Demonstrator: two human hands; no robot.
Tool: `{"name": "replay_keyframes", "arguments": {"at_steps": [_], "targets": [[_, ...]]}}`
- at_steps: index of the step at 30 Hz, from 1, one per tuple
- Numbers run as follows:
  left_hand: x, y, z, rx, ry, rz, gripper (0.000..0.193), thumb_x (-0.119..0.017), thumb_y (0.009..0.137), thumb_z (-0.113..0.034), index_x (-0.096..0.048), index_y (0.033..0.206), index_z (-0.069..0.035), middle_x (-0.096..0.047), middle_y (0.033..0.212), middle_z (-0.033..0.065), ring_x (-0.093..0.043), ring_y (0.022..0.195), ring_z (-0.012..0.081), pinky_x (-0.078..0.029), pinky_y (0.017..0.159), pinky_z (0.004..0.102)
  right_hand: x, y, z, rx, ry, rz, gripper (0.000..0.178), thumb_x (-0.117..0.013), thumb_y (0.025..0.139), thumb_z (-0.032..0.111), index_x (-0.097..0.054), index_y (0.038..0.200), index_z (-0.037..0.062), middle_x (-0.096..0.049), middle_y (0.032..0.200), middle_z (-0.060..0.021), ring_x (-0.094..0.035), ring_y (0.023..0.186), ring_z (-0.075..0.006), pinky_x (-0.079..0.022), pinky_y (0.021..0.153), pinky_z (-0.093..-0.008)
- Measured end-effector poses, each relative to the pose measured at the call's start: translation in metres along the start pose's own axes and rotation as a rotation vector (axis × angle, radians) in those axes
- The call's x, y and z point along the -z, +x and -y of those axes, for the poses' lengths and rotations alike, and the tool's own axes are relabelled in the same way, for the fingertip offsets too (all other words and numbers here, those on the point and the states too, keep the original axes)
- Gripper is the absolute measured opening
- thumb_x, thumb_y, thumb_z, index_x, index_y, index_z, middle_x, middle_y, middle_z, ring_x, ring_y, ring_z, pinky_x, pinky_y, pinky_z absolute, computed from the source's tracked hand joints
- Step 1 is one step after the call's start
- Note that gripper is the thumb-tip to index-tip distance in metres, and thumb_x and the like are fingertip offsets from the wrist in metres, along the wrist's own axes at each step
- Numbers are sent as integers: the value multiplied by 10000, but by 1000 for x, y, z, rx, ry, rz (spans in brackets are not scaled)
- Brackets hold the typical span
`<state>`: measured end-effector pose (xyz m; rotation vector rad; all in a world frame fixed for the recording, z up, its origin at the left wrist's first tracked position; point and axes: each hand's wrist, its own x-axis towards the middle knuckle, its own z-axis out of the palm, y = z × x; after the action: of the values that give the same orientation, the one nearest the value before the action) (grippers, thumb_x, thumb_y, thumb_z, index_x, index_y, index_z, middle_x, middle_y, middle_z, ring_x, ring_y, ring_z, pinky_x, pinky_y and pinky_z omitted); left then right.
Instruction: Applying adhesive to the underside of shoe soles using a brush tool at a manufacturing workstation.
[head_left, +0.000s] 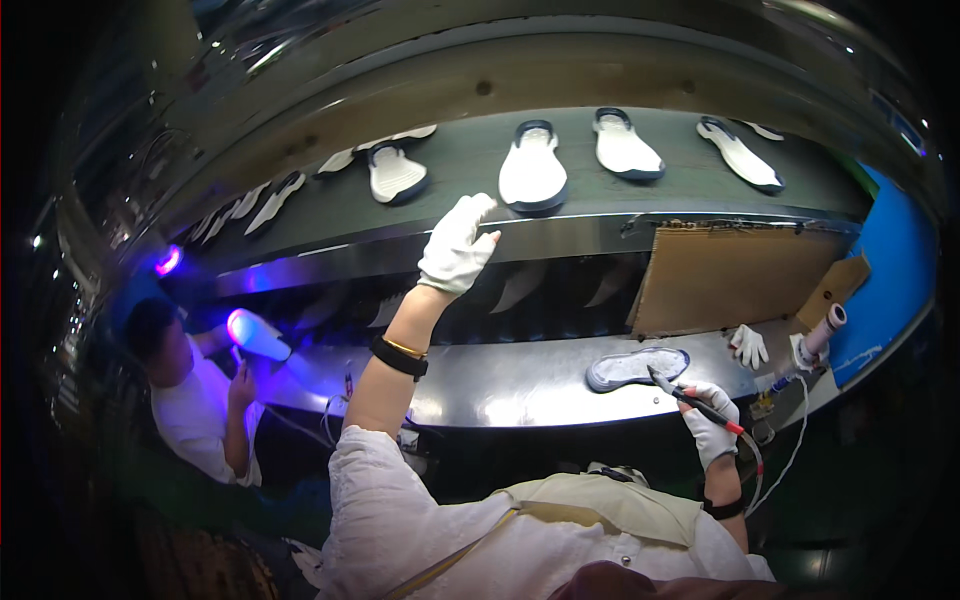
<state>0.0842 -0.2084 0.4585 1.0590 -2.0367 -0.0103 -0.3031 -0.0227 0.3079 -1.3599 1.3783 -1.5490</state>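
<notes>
The white shoe sole (533, 170) with its dark rim lies flat on the belt (450, 160) at upper centre. My gloved left hand (457, 248) reaches up just below it, fingers loosely spread, holding nothing. My right hand (712, 420), lower right, grips a pen-like tool (690, 397) beside a grey sole (636, 367) on the counter (500, 380).

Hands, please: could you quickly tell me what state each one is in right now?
Left hand: open, reaching toward the white shoe sole, holding nothing.
Right hand: closed around the red-and-black pen-shaped tool.
</notes>
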Motion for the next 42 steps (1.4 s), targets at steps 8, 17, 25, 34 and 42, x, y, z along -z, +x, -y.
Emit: {"name": "replay_keyframes", "arguments": {"at_steps": [8,17,25,34,42], "targets": [[90,-39,60,468,262,-218,806,-611,846,-296,-169,1457,-13,-449,1359,266,-457,1262,356,-369,1028,361,-6,4,8,25,108,148,248,-669,757,-135,-622,925,42,-671,1015,-103,-634,930,-148,-491,857,-269],[17,-24,89,-35,290,-254,659,-668,781,-174,-408,1350,33,-459,1349,237,-426,1284,353,-317,1085,376,-25,-2,13,-111,75,106,213,-687,746,-120,-634,902,15,-676,974,-117,-646,930,-160,-504,849,-275],[-95,64,64,-108,242,-215,228,-669,742,-253,-664,942,-144,-630,954,53,-575,1004,282,-401,910,400,-12,-10,18,-144,-43,4,202,-682,754,-110,-639,898,25,-662,981,-96,-620,913,-132,-491,840,-266],[-23,66,-4,37,-918,-339,205,-596,832,12,-618,1025,-55,-621,993,19,-572,876,117,-456,835,268,5,-18,0,-208,181,-83,188,-674,786,-89,-627,932,19,-667,960,-75,-627,898,-132,-494,851,-268],[74,-12,-52,-183,-1196,-760,313,-536,933,-238,-545,1130,5,-551,1232,190,-536,1132,282,-413,982,414,9,-2,-24,-181,199,35,228,-671,778,-100,-622,961,27,-648,1021,-86,-611,950,-151,-481,880,-273]]}}
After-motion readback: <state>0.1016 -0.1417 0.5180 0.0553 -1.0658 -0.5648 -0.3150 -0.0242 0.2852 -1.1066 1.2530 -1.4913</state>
